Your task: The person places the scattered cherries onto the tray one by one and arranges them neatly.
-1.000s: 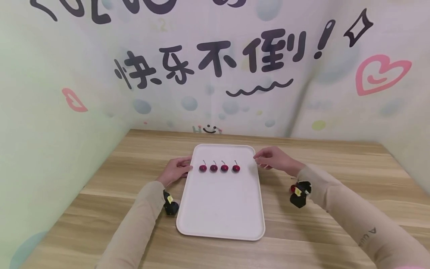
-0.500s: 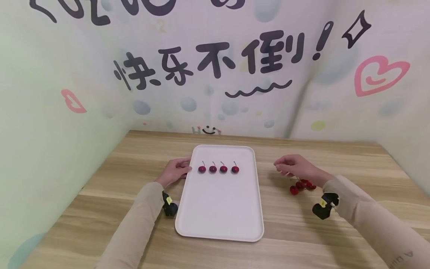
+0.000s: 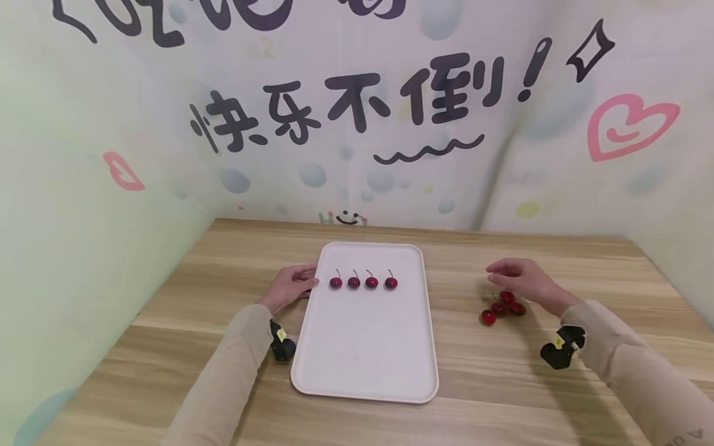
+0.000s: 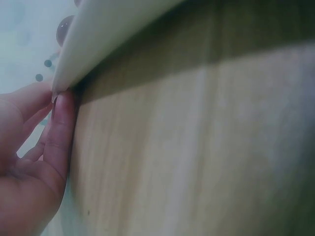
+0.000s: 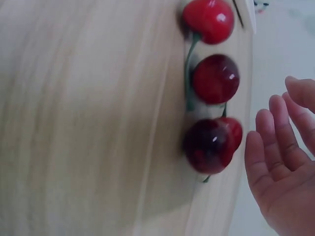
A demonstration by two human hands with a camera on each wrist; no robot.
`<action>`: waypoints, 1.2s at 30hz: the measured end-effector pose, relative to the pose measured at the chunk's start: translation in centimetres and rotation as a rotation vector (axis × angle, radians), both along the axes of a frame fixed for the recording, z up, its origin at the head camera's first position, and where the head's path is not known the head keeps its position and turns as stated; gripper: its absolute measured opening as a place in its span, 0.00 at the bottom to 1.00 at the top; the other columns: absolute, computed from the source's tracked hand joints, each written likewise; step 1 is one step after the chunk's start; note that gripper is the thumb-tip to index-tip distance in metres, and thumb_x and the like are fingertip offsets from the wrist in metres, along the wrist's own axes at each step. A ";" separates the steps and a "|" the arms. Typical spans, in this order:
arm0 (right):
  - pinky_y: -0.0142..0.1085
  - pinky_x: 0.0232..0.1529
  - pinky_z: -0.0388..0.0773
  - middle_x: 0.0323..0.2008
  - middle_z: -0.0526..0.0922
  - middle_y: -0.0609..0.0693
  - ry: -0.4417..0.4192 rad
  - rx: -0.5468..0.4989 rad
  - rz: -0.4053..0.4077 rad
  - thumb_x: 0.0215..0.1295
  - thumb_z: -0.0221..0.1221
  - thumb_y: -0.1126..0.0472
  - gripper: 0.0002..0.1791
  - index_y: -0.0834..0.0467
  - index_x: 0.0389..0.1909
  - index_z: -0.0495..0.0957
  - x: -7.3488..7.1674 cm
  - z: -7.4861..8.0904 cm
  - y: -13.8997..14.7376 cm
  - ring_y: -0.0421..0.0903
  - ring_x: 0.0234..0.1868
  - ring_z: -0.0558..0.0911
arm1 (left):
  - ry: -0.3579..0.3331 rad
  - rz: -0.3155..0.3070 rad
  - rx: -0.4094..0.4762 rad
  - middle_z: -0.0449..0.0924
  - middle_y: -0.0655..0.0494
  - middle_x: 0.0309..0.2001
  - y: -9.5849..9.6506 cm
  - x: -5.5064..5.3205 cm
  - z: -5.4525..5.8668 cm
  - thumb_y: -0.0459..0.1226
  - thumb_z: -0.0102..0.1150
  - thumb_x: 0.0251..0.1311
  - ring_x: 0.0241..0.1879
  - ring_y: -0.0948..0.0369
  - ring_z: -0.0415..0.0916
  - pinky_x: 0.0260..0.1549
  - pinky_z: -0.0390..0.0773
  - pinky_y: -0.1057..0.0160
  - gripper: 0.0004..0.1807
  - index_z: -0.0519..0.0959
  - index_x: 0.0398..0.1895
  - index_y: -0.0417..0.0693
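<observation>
My left hand (image 3: pixel 290 286) is at the left edge of a white rectangular tray (image 3: pixel 365 347). In the left wrist view its thumb and fingers pinch the tray's rim (image 4: pixel 93 44). On the tray, toward its far end, a row of several dark red cherries (image 3: pixel 354 282) lies with stems pointing away. To the right of the tray, a cluster of loose cherries (image 3: pixel 498 308) lies on the table. My right hand (image 3: pixel 527 282) hovers just beyond that cluster, holding nothing. In the right wrist view its fingers (image 5: pixel 283 140) are loosely bent, apart from the red cherries (image 5: pixel 216 78).
A wooden table (image 3: pixel 558 409) carries everything. Behind it stands a printed cloth wall (image 3: pixel 346 179) with dark writing. Black wrist cameras (image 3: pixel 562 348) hang beneath both sleeves.
My right hand has moved right, away from the tray's right edge to the loose cherries, uncovering them. The left hand and the row of cherries have stayed in place.
</observation>
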State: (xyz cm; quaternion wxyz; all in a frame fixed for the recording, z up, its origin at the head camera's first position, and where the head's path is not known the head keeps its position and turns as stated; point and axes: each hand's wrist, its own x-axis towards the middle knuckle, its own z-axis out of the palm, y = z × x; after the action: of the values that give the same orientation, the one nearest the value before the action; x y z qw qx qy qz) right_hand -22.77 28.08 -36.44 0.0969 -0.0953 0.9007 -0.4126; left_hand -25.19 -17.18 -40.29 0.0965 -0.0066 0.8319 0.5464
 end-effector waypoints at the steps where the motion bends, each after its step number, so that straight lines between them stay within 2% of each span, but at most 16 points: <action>1: 0.34 0.31 0.75 0.41 0.77 0.61 0.011 0.004 -0.003 0.61 0.54 0.54 0.23 0.69 0.49 0.70 0.0 -0.1 0.1 0.47 0.34 0.75 | 0.000 -0.002 0.000 0.74 0.40 0.44 0.0 0.0 0.0 0.32 0.54 0.57 0.34 0.59 0.76 0.35 0.79 0.65 0.24 0.66 0.58 0.39; 8: 0.31 0.33 0.75 0.36 0.78 0.57 0.023 0.047 0.020 0.60 0.55 0.62 0.18 0.70 0.46 0.72 -0.3 -0.8 0.3 0.43 0.35 0.75 | 0.001 0.007 -0.007 0.74 0.40 0.44 0.0 0.0 -0.1 0.32 0.54 0.57 0.34 0.59 0.77 0.34 0.79 0.65 0.24 0.67 0.58 0.40; 12: 0.29 0.35 0.74 0.34 0.78 0.53 0.015 0.072 0.048 0.58 0.57 0.62 0.17 0.69 0.45 0.73 -0.2 -1.1 0.2 0.43 0.36 0.75 | 0.001 0.013 -0.010 0.75 0.41 0.44 0.0 0.0 0.0 0.32 0.54 0.57 0.34 0.59 0.77 0.35 0.79 0.65 0.24 0.67 0.58 0.41; 19: 0.27 0.35 0.73 0.34 0.79 0.54 0.030 0.071 0.102 0.56 0.59 0.63 0.16 0.70 0.43 0.74 0.1 -1.2 -0.1 0.44 0.35 0.76 | 0.006 0.011 -0.010 0.75 0.41 0.43 -0.1 0.0 0.0 0.32 0.55 0.57 0.34 0.60 0.77 0.34 0.79 0.65 0.24 0.67 0.58 0.41; 30: 0.29 0.35 0.72 0.34 0.79 0.52 -0.002 0.095 0.126 0.55 0.60 0.59 0.16 0.66 0.41 0.76 -0.4 -1.9 0.2 0.43 0.35 0.74 | 0.022 -0.011 -0.006 0.74 0.41 0.43 0.0 0.1 0.0 0.31 0.54 0.57 0.32 0.62 0.75 0.33 0.79 0.66 0.23 0.67 0.58 0.39; 36: 0.28 0.34 0.72 0.33 0.79 0.51 -0.017 0.087 0.158 0.54 0.61 0.58 0.16 0.66 0.40 0.76 -0.6 -2.3 0.3 0.41 0.33 0.74 | 0.013 -0.004 0.000 0.74 0.41 0.43 0.0 0.1 0.1 0.31 0.54 0.57 0.32 0.61 0.76 0.34 0.79 0.65 0.23 0.67 0.58 0.39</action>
State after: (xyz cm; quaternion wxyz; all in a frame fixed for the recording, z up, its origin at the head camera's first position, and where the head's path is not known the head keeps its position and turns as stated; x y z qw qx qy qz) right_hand -23.34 28.37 -38.72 0.1408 -0.1582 0.9067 -0.3648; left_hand -25.08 -17.19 -40.20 0.0924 -0.0015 0.8326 0.5462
